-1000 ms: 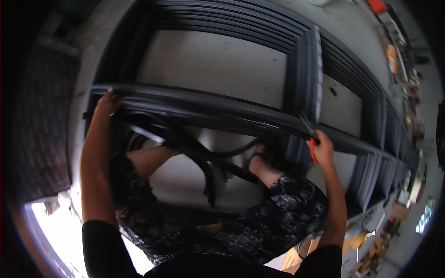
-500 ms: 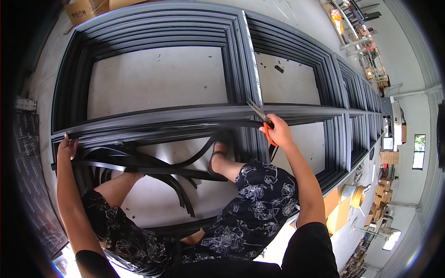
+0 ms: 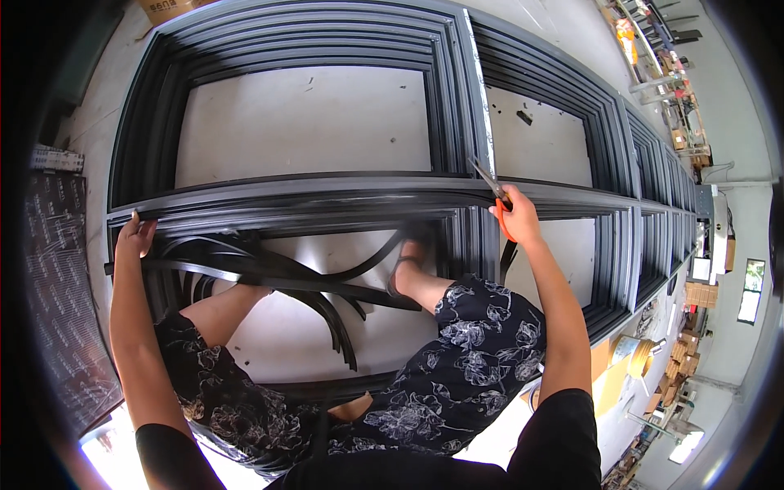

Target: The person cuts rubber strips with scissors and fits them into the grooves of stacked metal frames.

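Observation:
My left hand (image 3: 137, 237) is at the left end of a dark grey frame rail (image 3: 269, 188), its fingers closed about the end of a long black rubber strip (image 3: 343, 199). The strip stretches along the rail toward my right hand (image 3: 520, 217). That hand grips scissors (image 3: 503, 214) with orange handles, blades pointing up and left, close to the crossing of the frame bars. Whether the right fingers also pinch the strip is hard to make out. Between my legs, more loose black strips (image 3: 318, 314) lie curled over the lower frame opening.
Stacked dark frames (image 3: 310, 53) spread over the pale floor (image 3: 302, 122) and run far to the right. My sandalled foot (image 3: 412, 265) stands inside an opening. A cardboard box (image 3: 167, 10) is at the upper left; a yellow spool (image 3: 641, 358) and shelving (image 3: 653, 61) are on the right.
The strip between my hands has come up closer to the rail and lies straighter along it. The whole view has shifted, so the frames appear farther right. Both hands keep their holds.

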`<state>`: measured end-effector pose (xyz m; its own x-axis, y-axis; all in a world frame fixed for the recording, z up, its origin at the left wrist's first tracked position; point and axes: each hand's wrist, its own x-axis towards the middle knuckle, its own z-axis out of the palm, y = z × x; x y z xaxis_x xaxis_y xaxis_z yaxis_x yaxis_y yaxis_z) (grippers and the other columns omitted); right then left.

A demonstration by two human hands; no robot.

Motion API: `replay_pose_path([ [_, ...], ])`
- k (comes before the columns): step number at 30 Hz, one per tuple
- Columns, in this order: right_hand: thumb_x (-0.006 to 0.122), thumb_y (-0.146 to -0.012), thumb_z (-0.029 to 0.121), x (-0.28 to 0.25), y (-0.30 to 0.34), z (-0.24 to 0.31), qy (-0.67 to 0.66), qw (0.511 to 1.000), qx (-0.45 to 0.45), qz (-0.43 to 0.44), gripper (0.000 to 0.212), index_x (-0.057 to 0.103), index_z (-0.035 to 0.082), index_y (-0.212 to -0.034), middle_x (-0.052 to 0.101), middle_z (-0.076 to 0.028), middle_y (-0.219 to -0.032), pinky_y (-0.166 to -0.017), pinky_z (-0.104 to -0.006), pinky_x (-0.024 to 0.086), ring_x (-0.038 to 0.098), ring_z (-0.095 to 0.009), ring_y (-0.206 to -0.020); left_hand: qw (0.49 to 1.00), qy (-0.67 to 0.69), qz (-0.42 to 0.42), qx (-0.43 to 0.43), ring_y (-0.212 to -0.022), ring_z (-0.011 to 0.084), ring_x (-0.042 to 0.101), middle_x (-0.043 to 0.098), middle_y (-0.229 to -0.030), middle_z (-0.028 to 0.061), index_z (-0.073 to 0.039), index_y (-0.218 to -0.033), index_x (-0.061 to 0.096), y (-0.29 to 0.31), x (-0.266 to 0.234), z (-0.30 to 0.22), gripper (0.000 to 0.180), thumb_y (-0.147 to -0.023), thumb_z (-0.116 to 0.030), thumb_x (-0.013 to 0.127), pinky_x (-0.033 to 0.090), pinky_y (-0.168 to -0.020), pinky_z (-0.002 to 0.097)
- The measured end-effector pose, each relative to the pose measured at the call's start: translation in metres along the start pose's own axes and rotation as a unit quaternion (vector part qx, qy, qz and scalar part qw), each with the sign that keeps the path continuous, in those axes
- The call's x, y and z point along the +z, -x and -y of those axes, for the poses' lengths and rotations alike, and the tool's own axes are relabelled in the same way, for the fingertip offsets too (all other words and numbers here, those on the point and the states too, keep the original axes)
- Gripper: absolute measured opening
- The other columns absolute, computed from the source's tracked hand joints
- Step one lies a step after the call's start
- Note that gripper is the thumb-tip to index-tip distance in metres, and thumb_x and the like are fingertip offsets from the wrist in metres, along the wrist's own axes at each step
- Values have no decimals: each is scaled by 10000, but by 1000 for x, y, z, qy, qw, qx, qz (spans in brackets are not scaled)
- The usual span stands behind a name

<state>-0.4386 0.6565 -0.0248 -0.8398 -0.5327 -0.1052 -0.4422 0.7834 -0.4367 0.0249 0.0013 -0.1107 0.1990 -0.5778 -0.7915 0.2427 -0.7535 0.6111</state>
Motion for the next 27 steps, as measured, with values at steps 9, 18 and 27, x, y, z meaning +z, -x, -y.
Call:
replay_pose_path([
  [9, 733, -701, 105, 1, -12, 7, -35, 999, 32, 0, 393, 543, 44, -1040, 604, -124, -843, -722, -347, 462, 590, -281, -798, 1000, -5, -6, 7, -890, 318, 631, 633, -948, 167, 21, -952, 575, -1, -7, -8, 288, -842, -238, 634, 563, -781, 426],
  [18, 665, -736, 58, 9, -24, 0, -8, 999, -22, -36, 329, 549, 32, -1042, 611, -151, -917, -747, -364, 463, 589, -314, -862, 999, -41, -19, 16, -867, 298, 645, 642, -911, 159, 32, -893, 570, 8, -5, -8, 297, -830, -247, 647, 575, -753, 393],
  [27, 647, -760, 101, 13, -28, -4, -19, 999, 46, -5, 326, 548, 66, -1069, 634, -166, -908, -737, -362, 468, 609, -325, -829, 998, -42, -27, 24, -862, 306, 644, 640, -898, 169, 34, -890, 561, 3, -7, -10, 299, -831, -246, 647, 578, -746, 399],
])
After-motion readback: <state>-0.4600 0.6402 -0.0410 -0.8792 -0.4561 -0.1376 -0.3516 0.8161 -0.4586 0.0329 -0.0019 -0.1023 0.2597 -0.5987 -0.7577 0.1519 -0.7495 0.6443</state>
